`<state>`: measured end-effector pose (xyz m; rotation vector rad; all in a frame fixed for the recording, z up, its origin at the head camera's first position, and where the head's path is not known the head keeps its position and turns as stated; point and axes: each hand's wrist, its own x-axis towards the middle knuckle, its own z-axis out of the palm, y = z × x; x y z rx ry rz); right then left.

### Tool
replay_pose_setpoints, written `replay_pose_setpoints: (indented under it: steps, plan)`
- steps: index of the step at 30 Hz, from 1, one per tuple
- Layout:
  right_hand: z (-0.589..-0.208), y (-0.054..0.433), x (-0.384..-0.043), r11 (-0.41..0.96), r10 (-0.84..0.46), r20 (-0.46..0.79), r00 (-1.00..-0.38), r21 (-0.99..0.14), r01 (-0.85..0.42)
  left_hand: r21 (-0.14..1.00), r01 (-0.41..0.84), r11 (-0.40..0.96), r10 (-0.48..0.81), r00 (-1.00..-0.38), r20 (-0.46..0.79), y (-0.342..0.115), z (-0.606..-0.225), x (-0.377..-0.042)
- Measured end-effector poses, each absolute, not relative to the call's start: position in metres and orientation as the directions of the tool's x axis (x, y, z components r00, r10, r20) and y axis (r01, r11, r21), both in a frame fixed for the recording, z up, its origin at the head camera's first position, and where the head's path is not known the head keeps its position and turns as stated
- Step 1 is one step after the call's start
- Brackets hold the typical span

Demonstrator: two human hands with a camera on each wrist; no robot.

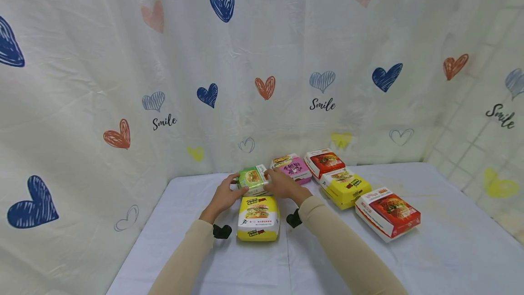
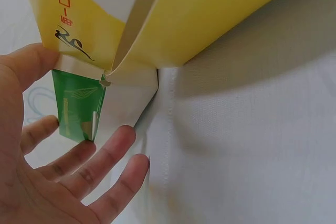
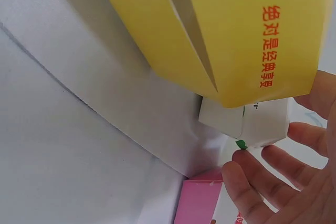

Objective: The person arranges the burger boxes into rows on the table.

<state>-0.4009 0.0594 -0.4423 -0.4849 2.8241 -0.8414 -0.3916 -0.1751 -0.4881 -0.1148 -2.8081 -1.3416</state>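
A green-and-white burger box (image 1: 253,180) stands at the back, directly behind a yellow-and-white burger box (image 1: 258,217). My left hand (image 1: 227,195) grips the green box's left side, thumb at its near corner and fingers toward the back. On the opposite side, my right hand (image 1: 282,185) holds it with thumb and fingers around the right edge. In the left wrist view, the green side panel (image 2: 79,106) shows between thumb and fingers. The right wrist view shows the box's white end (image 3: 247,121) beside my fingertips, partly covered by the yellow box.
Right of my right hand sits a pink burger box (image 1: 296,170). Farther right are a red box (image 1: 325,162), another yellow box (image 1: 345,188) and a second red box (image 1: 389,213). A heart-printed curtain (image 1: 286,49) hangs behind the white-covered table (image 1: 319,263).
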Motion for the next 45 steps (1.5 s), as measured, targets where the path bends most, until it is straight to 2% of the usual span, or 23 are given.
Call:
replay_pose_setpoints:
  steps: [10,26,36,45]
  plan:
    - [-0.443,0.061,-0.397,0.794,-0.384,-0.045,-0.922,-0.526,-0.305,0.826,0.06,0.561,0.068,-0.997,0.027,-0.179,-0.49,-0.392]
    - [-0.442,0.061,-0.394,0.763,-0.394,0.019,-0.919,-0.55,-0.339,0.864,0.051,0.501,0.034,-0.999,0.04,-0.182,-0.493,-0.396]
    - [-0.44,0.059,-0.395,0.78,-0.382,0.005,-0.924,-0.535,-0.325,0.82,0.104,0.563,-0.006,-0.991,0.13,-0.175,-0.492,-0.393]
    - [-0.441,0.059,-0.399,0.782,-0.372,-0.004,-0.928,-0.54,-0.312,0.701,0.135,0.701,-0.055,-0.969,0.242,-0.172,-0.489,-0.391]
